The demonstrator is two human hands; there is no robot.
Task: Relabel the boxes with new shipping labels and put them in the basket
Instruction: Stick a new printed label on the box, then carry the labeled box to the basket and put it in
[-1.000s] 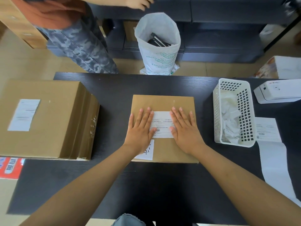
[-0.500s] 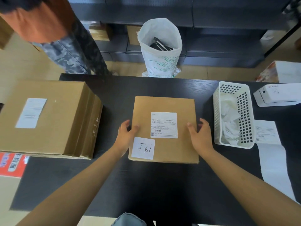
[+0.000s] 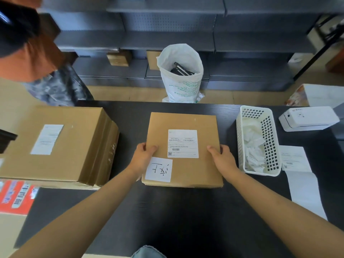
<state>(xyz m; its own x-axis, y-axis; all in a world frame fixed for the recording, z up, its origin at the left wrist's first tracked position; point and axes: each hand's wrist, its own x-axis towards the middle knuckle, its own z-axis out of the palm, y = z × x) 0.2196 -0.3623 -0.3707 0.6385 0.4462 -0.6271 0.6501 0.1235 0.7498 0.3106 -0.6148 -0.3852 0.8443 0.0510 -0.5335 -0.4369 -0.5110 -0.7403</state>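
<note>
A flat brown cardboard box [image 3: 188,170] lies in the middle of the black table [image 3: 176,216]. A white shipping label [image 3: 183,143] is stuck on its top, and a small white handwritten note [image 3: 158,169] sits at its near left corner. My left hand [image 3: 143,158] grips the box's left edge, thumb on top. My right hand [image 3: 222,158] grips the right edge the same way. The box looks slightly raised at its near edge.
A larger labelled cardboard box [image 3: 55,146] stands at the left. A white perforated basket [image 3: 270,146] with paper scraps, a strip of blank labels [image 3: 297,175] and a white label printer [image 3: 309,118] are at the right. Another person [image 3: 37,67] and a white sack [image 3: 181,73] are beyond the table.
My hands left the label, where they pressed flat, and moved out to the box's two side edges, where they now grip it. The person at the back bent lower.
</note>
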